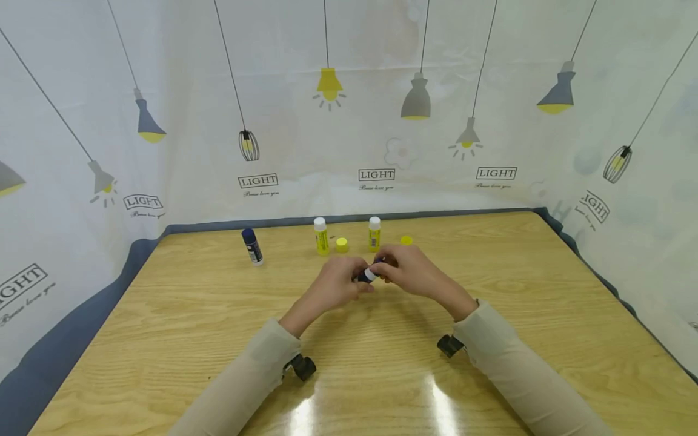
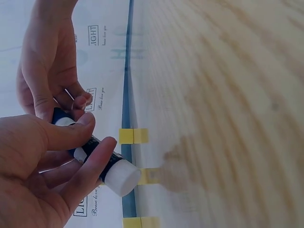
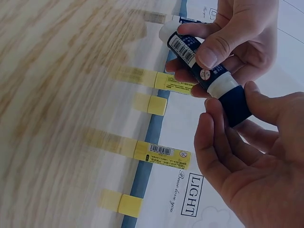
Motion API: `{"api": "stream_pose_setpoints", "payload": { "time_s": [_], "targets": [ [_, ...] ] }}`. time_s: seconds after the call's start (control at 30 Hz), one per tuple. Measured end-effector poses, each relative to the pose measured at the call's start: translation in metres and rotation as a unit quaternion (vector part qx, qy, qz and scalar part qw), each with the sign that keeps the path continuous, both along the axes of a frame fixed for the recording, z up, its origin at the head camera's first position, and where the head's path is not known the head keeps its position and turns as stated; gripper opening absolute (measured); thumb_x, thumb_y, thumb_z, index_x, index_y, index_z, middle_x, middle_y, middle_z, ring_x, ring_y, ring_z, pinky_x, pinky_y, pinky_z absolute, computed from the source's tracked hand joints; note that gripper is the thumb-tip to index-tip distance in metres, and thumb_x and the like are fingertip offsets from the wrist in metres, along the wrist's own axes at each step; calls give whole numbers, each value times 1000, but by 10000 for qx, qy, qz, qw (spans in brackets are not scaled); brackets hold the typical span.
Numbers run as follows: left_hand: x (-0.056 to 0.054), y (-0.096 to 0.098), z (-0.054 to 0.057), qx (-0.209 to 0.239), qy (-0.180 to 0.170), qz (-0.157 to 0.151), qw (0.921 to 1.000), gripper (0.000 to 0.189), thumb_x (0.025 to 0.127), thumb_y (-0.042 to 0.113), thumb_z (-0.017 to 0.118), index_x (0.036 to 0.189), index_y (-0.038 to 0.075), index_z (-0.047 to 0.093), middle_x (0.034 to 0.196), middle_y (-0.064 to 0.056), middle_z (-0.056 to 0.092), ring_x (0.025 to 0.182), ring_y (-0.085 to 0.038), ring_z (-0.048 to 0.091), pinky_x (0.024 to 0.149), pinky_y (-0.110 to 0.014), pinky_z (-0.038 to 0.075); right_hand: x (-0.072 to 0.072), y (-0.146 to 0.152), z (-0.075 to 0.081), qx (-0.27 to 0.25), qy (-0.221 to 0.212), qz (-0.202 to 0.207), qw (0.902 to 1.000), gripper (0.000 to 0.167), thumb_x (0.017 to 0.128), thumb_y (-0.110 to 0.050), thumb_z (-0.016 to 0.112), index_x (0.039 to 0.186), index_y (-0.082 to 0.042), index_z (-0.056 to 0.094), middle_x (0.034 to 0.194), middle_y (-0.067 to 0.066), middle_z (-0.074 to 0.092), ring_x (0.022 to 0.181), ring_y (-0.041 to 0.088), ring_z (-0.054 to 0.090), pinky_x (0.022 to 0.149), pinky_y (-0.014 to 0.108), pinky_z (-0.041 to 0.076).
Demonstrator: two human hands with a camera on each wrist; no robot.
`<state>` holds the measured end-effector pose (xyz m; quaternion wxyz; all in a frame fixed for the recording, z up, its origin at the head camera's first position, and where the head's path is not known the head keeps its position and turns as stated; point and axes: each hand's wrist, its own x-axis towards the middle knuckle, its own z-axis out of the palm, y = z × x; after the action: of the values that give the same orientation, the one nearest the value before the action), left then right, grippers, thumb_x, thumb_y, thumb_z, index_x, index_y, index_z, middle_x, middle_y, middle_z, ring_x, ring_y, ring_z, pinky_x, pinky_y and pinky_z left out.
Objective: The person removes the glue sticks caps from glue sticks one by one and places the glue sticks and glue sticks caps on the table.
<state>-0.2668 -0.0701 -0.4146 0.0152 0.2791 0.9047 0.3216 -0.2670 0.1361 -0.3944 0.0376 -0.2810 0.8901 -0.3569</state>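
Over the middle of the table, my left hand (image 1: 337, 282) grips a dark blue glue stick (image 3: 183, 47) by its labelled body. Its white base (image 2: 123, 178) sticks out past the left fingers. At the other end, my right hand (image 1: 411, 270) pinches the dark blue cap (image 3: 235, 106) between thumb and fingers. A white collar (image 3: 222, 85) shows between the body and the cap. The stick lies tilted between both hands, its barcode facing the right wrist camera.
Toward the back edge stand two yellow glue sticks (image 1: 322, 241) (image 1: 374, 239) with white tops. Beside them sit two yellow caps (image 1: 341, 245) (image 1: 406, 240). Another dark blue glue stick (image 1: 252, 247) stands at the back left. A lamp-printed curtain (image 1: 305, 145) hangs behind the wooden table (image 1: 180, 327).
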Motion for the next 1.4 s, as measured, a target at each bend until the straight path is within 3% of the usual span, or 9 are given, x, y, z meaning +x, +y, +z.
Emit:
{"api": "stream_pose_setpoints", "payload": {
  "time_s": [0.17, 0.4, 0.63, 0.77, 1.03, 1.2, 1.4],
  "targets": [
    [0, 0, 0, -157, 139, -71, 9998, 12, 94, 15, 78, 101, 7, 73, 85, -4, 73, 62, -7, 62, 55, -22, 50, -1, -1, -1, -74, -18, 23, 10000, 20, 106, -25, 61, 115, -9, 67, 95, 16, 74, 83, 35, 71, 63, 33, 55],
    [1, 1, 0, -319, 468, 185, 9982, 23, 89, 21, 83, 106, 9, 74, 92, -3, 74, 73, -10, 60, 64, -26, 49, -1, -1, 0, -17, -263, -189, 9995, 26, 108, -35, 57, 107, -11, 68, 79, 5, 69, 69, 28, 67, 60, 33, 53],
    [1, 1, 1, -199, 431, 68, 9988, 17, 92, 17, 80, 105, 8, 74, 92, -4, 74, 72, -11, 59, 61, -24, 47, -3, 0, -1, -55, -159, 92, 9998, 23, 108, -30, 58, 110, -9, 68, 88, 14, 72, 77, 34, 68, 62, 31, 52],
    [2, 1, 3, -167, 215, -29, 9996, 13, 95, 15, 76, 104, 6, 73, 92, -5, 73, 70, -12, 56, 60, -24, 43, -3, 3, 0, -18, 17, 214, 9998, 19, 106, -24, 60, 115, -9, 67, 91, 15, 73, 77, 30, 68, 61, 30, 52],
    [2, -1, 3, 145, -407, -205, 9989, 14, 102, 12, 65, 113, 3, 67, 92, -9, 72, 67, -11, 63, 60, -25, 50, -4, 9, 8, 12, 595, 211, 9980, 19, 100, -14, 69, 118, -11, 67, 100, 7, 76, 91, 20, 73, 81, 38, 61],
    [0, 0, 1, 391, -552, -82, 9977, 17, 101, 13, 67, 115, 3, 66, 94, -9, 74, 69, -11, 64, 61, -25, 51, -8, 22, 14, 26, 496, 113, 9987, 20, 99, -10, 70, 119, -10, 68, 102, 11, 76, 87, 22, 73, 74, 35, 58],
    [-5, 0, -4, 911, -962, -47, 9912, 22, 99, 11, 70, 119, 2, 66, 107, -13, 75, 82, -19, 72, 66, -26, 57, -14, 33, 18, 78, 423, -178, 9989, 24, 97, -6, 71, 121, -11, 68, 109, 15, 74, 86, 22, 73, 72, 34, 57]
  ]
}}
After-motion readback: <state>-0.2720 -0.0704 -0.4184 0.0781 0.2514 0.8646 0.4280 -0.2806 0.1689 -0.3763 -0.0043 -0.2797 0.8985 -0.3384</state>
